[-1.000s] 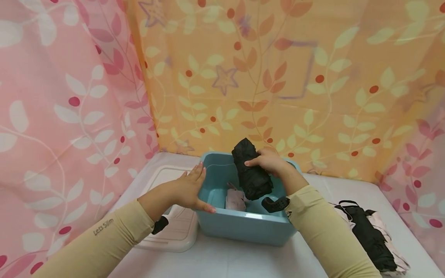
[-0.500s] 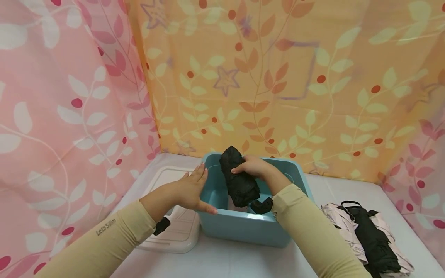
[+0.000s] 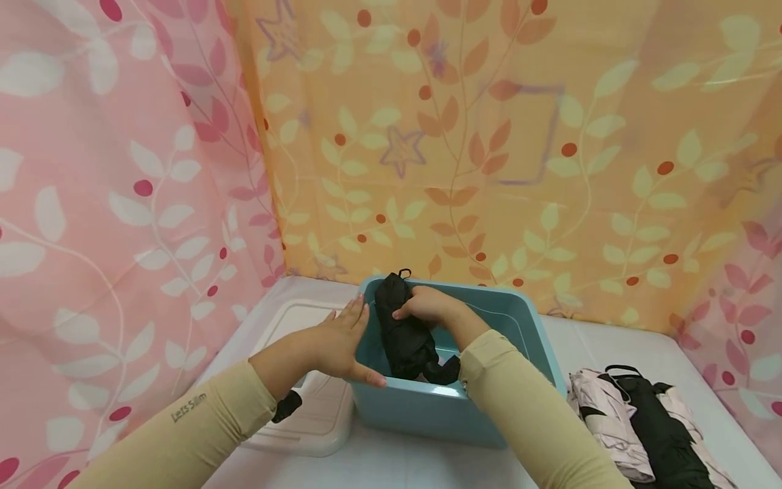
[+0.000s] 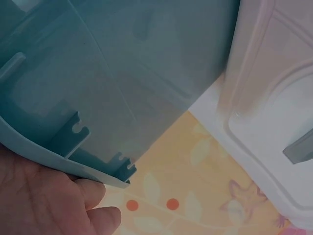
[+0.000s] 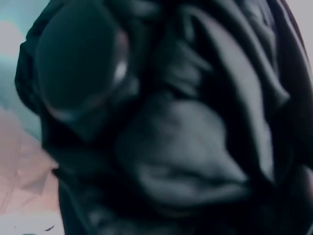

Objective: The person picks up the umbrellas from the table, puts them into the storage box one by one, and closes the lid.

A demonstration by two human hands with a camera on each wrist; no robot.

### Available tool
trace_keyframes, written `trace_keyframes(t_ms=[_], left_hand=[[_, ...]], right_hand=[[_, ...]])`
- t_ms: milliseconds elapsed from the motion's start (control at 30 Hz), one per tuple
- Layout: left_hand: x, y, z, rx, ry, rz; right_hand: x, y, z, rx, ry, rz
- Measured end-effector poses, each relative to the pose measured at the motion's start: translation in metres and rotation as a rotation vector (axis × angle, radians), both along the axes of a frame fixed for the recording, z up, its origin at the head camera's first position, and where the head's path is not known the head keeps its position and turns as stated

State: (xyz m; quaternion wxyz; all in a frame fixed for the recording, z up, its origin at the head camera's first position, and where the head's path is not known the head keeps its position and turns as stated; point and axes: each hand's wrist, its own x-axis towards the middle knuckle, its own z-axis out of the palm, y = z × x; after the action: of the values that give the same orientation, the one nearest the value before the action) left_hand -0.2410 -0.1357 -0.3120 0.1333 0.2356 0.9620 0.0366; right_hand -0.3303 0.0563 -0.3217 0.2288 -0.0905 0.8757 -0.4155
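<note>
My right hand (image 3: 435,307) grips a black folded umbrella (image 3: 403,339) inside the left part of the blue plastic bin (image 3: 427,414). The umbrella stands tilted, its wrist loop up near the back rim. Its dark cloth and a rounded end fill most of the right wrist view, blurred. A bit of pale pink cloth (image 5: 24,166) shows beside it there; in the head view the umbrella and arm hide nearly all of it. My left hand (image 3: 336,346) rests on the bin's left rim with fingers extended. The left wrist view shows that hand against the rim's outside.
A white lid (image 3: 305,428) with grey latches lies left of the bin, partly under my left arm. On the white tabletop at right lie a pink folded umbrella (image 3: 611,424), a black one (image 3: 660,424) and more pink cloth (image 3: 684,407). Patterned curtains (image 3: 458,170) stand behind.
My right hand has carried the black umbrella left and lower into the bin, covering the pink bundle seen there before. The left hand has stayed on the rim.
</note>
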Motion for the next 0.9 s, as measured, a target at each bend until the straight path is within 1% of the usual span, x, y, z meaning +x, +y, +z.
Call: trace_keyframes(t_ms=[167,333,500,633,833,900], left_hand=[[-0.001,0.001,0.001,-0.004,0.006,-0.005],[-0.002,-0.001,0.000,0.010,-0.006,-0.011],[-0.004,-0.005,-0.005,0.032,-0.004,-0.004],[-0.005,-0.005,-0.006,0.042,0.001,-0.003],[-0.004,-0.003,-0.005,0.045,-0.007,-0.007],[-0.003,-0.002,-0.003,0.049,-0.010,-0.014]], right_hand=[[-0.003,-0.003,-0.001,-0.034,-0.053,-0.010],[-0.005,-0.008,-0.003,-0.060,-0.069,0.010],[-0.006,-0.013,-0.003,-0.054,-0.079,0.015],[-0.007,-0.014,-0.002,-0.048,-0.093,0.017],[-0.006,-0.010,-0.003,-0.060,-0.145,0.029],[-0.006,-0.007,-0.004,-0.048,-0.155,0.033]])
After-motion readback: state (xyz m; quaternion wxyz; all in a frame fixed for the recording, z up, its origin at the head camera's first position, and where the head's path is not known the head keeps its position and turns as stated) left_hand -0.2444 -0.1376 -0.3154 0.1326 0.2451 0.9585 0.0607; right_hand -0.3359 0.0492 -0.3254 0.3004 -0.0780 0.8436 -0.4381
